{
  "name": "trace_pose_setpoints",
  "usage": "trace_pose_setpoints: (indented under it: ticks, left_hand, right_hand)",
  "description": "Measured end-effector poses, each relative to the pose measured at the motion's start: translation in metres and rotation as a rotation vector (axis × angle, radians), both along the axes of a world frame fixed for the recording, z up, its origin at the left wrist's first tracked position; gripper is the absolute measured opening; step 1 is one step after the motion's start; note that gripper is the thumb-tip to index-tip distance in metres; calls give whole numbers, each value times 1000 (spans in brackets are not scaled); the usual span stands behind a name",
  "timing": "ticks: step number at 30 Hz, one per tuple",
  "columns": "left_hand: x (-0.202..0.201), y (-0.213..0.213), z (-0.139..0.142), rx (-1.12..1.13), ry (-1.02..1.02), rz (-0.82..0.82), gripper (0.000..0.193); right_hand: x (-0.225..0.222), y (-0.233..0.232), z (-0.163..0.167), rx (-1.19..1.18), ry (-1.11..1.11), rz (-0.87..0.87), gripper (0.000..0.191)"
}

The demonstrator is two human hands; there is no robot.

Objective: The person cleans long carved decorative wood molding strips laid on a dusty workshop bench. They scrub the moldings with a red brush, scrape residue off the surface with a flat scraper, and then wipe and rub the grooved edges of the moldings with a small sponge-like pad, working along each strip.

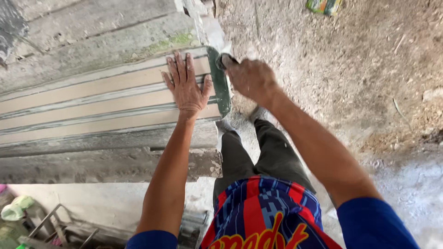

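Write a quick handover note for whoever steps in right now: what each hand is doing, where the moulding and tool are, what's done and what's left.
Left hand: flat, fingers spread, pressing on the ribbed moulding near its end.
Right hand: closed on the handle of a tool, held at the moulding's green end profile.
The moulding lies on a rough concrete slab; a dusty floor is to the right.
Done: ribs and tan bands look formed along the visible length.
Left: apparently the end face under the tool; how far along it is cannot be told.
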State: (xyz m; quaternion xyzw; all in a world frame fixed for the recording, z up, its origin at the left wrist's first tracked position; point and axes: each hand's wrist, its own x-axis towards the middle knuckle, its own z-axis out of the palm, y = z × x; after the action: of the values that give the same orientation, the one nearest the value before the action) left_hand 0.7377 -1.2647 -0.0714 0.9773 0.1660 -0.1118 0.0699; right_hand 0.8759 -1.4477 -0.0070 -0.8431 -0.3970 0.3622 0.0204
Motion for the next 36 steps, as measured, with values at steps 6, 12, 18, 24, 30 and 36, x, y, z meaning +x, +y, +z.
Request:
trace_pose_setpoints:
  ticks: [6,12,18,24,30,36]
  left_hand:
    - [7,-1,0,-24,-11,13,91]
    - [14,-3,5,-79,-3,5,98]
    - [30,-35,2,-24,150,-235,91]
    - [-6,-1,0,-488,-126,-443,84]
    - [-74,72,8,-210,70,278,103]
    - [-78,92,10,-365,332,367,128]
  right_hand:
    - [-7,28,5,-24,-65,-59,57]
    - [-86,-40,4,172,-228,-75,55]
    - [-165,-104,-19,433,-42,-679,40]
    - [-193,-68,-35,528,111,-867,43]
    - [-220,-25,-26,189,-93,-608,53]
    - [-227,-14,-14,-5,-91,-503,59]
